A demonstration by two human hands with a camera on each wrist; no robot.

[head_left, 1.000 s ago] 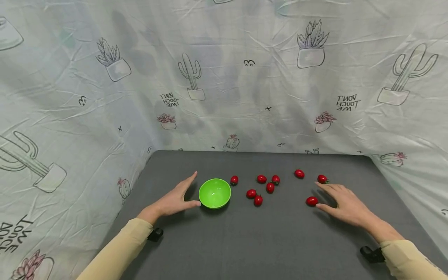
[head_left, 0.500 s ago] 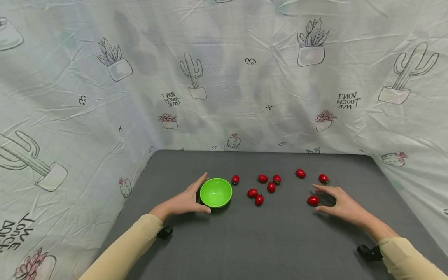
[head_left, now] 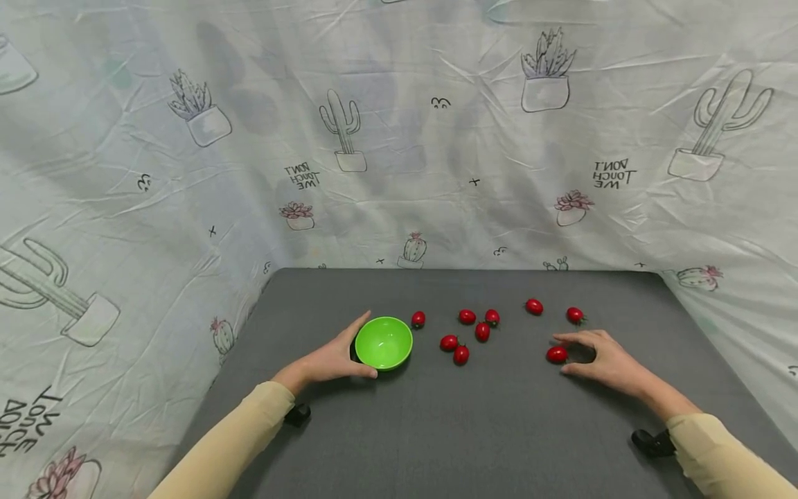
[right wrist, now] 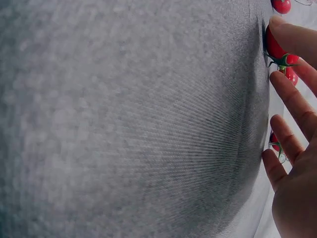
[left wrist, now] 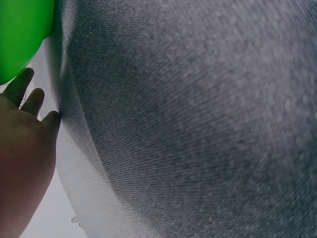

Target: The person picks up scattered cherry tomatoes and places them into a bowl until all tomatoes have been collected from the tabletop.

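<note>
A bright green bowl (head_left: 383, 344) stands upright on the dark grey table. My left hand (head_left: 327, 357) holds it from the left, thumb along the near side and forefinger along the far side. The left wrist view shows fingertips against the lower wall of the bowl (left wrist: 22, 34). At the right, a small red cherry tomato (head_left: 557, 355) lies between the spread thumb and forefinger of my right hand (head_left: 607, 364), with a gap to the forefinger. In the right wrist view the thumb overlaps this tomato (right wrist: 275, 43), so contact there is unclear.
Several more cherry tomatoes lie about: one tomato (head_left: 418, 319) beside the bowl, a middle cluster with a tomato (head_left: 483, 331), and a tomato (head_left: 533, 306) and another tomato (head_left: 575, 315) farther back right. A printed cloth (head_left: 399, 138) hangs behind the table (head_left: 399, 430).
My left hand has moved right, from beside the bowl to around its left side. The right hand has shifted slightly left, its forefinger and thumb coming around the tomato. The bowl and tomatoes stay put.
</note>
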